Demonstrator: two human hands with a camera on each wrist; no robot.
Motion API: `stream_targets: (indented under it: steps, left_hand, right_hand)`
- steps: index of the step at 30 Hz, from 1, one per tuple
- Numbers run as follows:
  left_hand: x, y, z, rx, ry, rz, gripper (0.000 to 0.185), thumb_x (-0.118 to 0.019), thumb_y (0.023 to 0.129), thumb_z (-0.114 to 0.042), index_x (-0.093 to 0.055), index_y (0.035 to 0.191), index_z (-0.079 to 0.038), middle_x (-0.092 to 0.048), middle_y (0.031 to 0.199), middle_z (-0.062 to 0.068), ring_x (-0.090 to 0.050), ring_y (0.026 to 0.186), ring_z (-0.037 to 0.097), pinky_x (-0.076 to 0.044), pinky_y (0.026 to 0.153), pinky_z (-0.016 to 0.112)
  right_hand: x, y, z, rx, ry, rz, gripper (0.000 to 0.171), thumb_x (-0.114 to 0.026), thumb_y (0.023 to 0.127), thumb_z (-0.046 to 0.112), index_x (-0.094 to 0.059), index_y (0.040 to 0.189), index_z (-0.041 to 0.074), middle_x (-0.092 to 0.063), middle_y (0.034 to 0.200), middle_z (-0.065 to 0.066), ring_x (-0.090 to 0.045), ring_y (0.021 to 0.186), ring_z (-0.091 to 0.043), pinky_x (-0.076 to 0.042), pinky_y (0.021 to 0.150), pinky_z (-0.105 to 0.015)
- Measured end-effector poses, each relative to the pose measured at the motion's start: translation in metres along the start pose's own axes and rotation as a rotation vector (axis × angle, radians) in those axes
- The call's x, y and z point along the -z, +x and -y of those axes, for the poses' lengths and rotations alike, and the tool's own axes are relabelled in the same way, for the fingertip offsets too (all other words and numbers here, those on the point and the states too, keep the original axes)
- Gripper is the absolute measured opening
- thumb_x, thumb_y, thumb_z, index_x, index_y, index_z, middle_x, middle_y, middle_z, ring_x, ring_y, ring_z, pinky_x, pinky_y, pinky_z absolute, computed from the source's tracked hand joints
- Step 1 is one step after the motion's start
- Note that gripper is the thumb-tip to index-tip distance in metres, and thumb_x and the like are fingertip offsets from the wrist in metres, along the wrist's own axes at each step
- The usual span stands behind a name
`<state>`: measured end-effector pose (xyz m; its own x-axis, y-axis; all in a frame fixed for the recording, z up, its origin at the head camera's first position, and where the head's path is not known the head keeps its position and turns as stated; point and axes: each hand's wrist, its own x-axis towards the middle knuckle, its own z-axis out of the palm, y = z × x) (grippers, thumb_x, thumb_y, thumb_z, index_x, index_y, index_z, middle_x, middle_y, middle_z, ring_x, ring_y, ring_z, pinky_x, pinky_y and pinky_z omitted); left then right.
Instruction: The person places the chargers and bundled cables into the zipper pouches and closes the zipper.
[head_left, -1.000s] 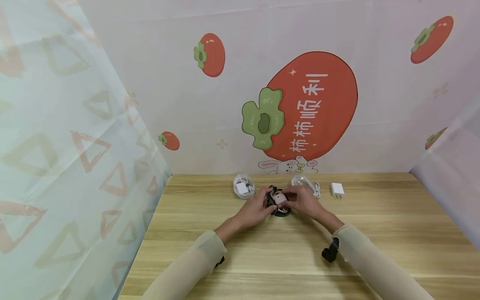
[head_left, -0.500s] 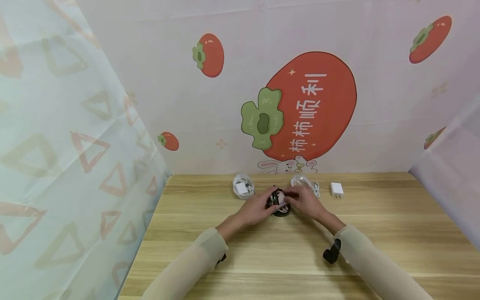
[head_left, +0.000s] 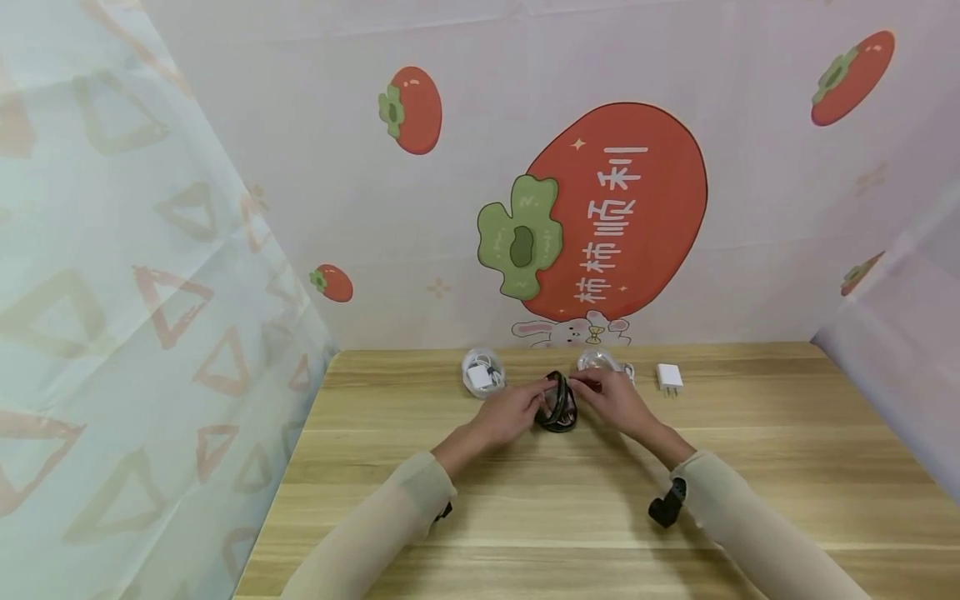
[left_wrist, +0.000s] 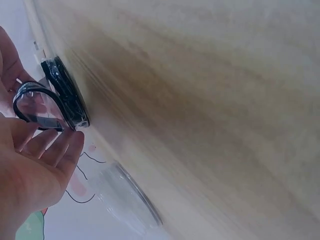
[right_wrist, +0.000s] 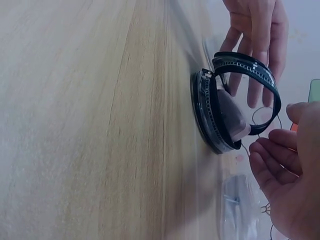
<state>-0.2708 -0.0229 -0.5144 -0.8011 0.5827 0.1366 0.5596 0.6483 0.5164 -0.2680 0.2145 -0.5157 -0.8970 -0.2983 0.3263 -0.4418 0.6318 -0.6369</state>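
Note:
A round black zip case [head_left: 557, 406] lies on the wooden table [head_left: 570, 500], between both hands. Its clear lid [right_wrist: 250, 70] stands raised off the base [right_wrist: 206, 120]. A pinkish charger [right_wrist: 232, 117] and a cable lie inside. My left hand [head_left: 510, 412] is at the case's left; its straight fingers [right_wrist: 255, 45] rest against the back of the lid, their tips at the lid rim [left_wrist: 35, 107]. My right hand [head_left: 617, 400] is at the case's right, fingers loosely bent [right_wrist: 280, 170], fingertips close by the lid's edge, holding nothing.
Near the wall stand a round case with white parts [head_left: 480, 372], a clear round case [head_left: 600, 362] and a white plug adapter [head_left: 669, 377]. Printed curtains close in the table at the back and both sides. Bare wood stretches toward me.
The case lid has swung up from lying low over the base to standing raised. Both hands have shifted slightly apart beside it.

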Motion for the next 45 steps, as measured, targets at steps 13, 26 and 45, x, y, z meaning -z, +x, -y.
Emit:
stream_targets:
  steps: [13,26,45]
  left_hand:
    - [0.007,0.013,0.003,-0.024,0.075,0.029,0.037,-0.057,0.108,-0.01,-0.069,0.142,-0.017,-0.065,0.147,0.005,-0.039,0.052,0.004,-0.033,0.05,0.019]
    - [0.006,0.019,0.01,-0.081,0.169,0.114,0.041,-0.064,0.107,-0.02,-0.064,0.149,-0.019,-0.051,0.161,0.002,-0.07,0.092,0.013,-0.056,0.078,0.026]
    - [0.005,0.017,0.015,-0.122,0.23,0.132,0.044,-0.067,0.106,-0.023,-0.062,0.149,-0.013,-0.049,0.162,0.003,-0.049,0.148,0.018,-0.045,0.117,0.035]
  right_hand:
    - [-0.004,0.001,0.003,-0.024,0.005,-0.007,0.026,-0.078,0.097,0.012,-0.077,0.117,-0.005,-0.078,0.107,-0.016,-0.078,0.095,-0.029,-0.064,0.082,-0.042]
    - [-0.004,0.0,0.0,0.018,-0.078,-0.013,0.023,-0.081,0.093,0.01,-0.08,0.113,-0.002,-0.08,0.102,-0.013,-0.076,0.09,-0.026,-0.064,0.077,-0.044]
    - [-0.007,0.012,0.001,0.022,-0.126,0.11,0.022,-0.073,0.095,-0.001,-0.078,0.116,-0.004,-0.079,0.106,-0.016,-0.074,0.096,-0.029,-0.061,0.083,-0.049]
